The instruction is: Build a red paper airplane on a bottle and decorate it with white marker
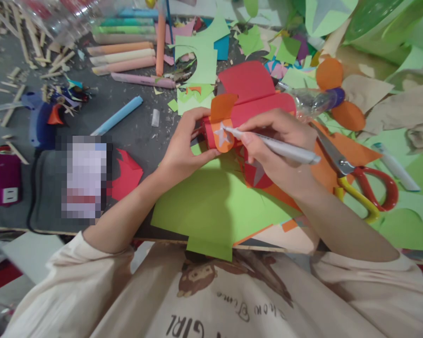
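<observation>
My left hand [186, 141] is closed around the left end of a red paper craft [257, 101], thumb below and fingers above. On that end is an orange paper piece [223, 109] with a rounded lower part bearing a silver-grey star [223, 136]. Between the fingers of my right hand [271, 141] is a white marker [285, 149], its tip touching or very near the star. Another grey star on a red round piece [257, 173] shows partly below my right hand. Green paper [197, 202] lies underneath.
Red-and-yellow-handled scissors [347, 169] lie to the right, amid green and orange paper. At left are a blue glue gun [40, 119] with its cord, a blurred-out phone [84, 178] and a blue marker [118, 116]. Several coloured markers [123, 49], scraps and wooden sticks [26, 33] lie farther back.
</observation>
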Demonstrator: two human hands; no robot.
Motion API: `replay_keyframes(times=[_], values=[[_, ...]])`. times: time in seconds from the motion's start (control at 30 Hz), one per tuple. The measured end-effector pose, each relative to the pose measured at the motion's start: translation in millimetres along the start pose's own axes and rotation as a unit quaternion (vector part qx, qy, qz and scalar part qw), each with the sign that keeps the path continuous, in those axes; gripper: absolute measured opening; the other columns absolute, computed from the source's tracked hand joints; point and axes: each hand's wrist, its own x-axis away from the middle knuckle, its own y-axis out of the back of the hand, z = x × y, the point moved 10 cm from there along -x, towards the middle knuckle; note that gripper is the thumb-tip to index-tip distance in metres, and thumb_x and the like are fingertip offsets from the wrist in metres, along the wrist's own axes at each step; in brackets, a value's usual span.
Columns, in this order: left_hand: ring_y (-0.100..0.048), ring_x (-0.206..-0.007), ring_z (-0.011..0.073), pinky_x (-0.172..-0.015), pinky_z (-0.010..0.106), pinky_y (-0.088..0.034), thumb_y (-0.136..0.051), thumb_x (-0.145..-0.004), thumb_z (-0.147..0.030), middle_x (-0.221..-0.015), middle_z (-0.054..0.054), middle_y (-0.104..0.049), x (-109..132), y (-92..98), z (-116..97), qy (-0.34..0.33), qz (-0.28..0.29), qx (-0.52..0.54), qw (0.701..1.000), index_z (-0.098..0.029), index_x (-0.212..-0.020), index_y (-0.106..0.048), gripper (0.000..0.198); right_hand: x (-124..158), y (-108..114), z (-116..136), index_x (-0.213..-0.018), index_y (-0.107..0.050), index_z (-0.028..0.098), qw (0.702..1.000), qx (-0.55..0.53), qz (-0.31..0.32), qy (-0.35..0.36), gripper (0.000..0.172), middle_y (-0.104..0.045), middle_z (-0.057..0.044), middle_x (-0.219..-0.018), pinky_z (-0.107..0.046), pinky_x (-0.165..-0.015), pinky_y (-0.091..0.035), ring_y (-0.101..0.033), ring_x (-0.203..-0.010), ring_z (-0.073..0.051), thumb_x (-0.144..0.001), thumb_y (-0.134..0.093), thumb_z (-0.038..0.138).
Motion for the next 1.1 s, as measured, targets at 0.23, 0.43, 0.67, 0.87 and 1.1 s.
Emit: replay_keyframes(times=[0.23, 0.43, 0.67, 0.87, 1.1], values=[[-0.055, -0.131, 0.0266, -0.103, 0.038, -0.053, -0.07, -0.085, -0.055, -0.142, 0.009, -0.049, -0.1, 0.0, 1.3, -0.006, 0.002, 0.005, 1.0, -0.031, -0.137, -0.039, 0.065, 0.1, -0.7, 3.8, -0.078, -0.07, 0.024, 1.0, 0.009, 0.017, 0.013, 0.012, -0.067, 0.003, -0.065, -0.024, -0.05, -0.048, -0.059, -0.053, -0.01, -0.089, -0.066, 0.027], [-0.055, -0.13, 0.0239, -0.104, 0.036, -0.054, -0.068, -0.087, -0.052, -0.143, 0.007, -0.05, 1.2, 1.0, 1.8, 0.004, -0.004, 0.006, 1.0, -0.032, -0.137, -0.039, 0.061, 0.6, 1.1, 1.9, -0.084, -0.071, 0.025, 1.0, -0.003, 0.002, 0.01, 0.008, -0.07, 0.003, -0.074, -0.023, -0.05, -0.047, -0.06, -0.054, -0.009, -0.09, -0.066, 0.027], [-0.055, -0.13, 0.0252, -0.103, 0.037, -0.054, -0.071, -0.085, -0.05, -0.142, 0.008, -0.049, 0.3, 0.2, 0.6, -0.005, -0.003, 0.003, 1.0, -0.031, -0.137, -0.039, 0.064, -0.8, -0.3, 6.0, -0.073, -0.066, 0.023, 0.999, -0.022, 0.008, 0.024, 0.014, -0.063, 0.004, -0.063, -0.022, -0.046, -0.043, -0.054, -0.05, -0.008, -0.087, -0.065, 0.019], [-0.056, -0.129, 0.024, -0.103, 0.036, -0.054, -0.068, -0.087, -0.051, -0.142, 0.008, -0.05, 0.9, 0.6, 1.6, 0.004, -0.004, 0.001, 1.0, -0.032, -0.137, -0.039, 0.061, 0.6, 1.9, -1.5, -0.085, -0.07, 0.026, 1.0, -0.016, -0.003, 0.001, 0.005, -0.07, 0.004, -0.073, -0.024, -0.047, -0.045, -0.056, -0.05, -0.008, -0.089, -0.067, 0.024], [-0.054, -0.132, 0.0265, -0.104, 0.038, -0.053, -0.071, -0.085, -0.05, -0.144, 0.008, -0.048, 0.5, -0.2, 1.0, 0.005, 0.004, -0.006, 1.0, -0.032, -0.138, -0.038, 0.065, 0.9, 1.5, 1.6, -0.074, -0.067, 0.024, 1.0, -0.016, 0.005, 0.006, 0.015, -0.062, 0.005, -0.062, -0.024, -0.047, -0.043, -0.054, -0.049, -0.009, -0.089, -0.065, 0.025]])
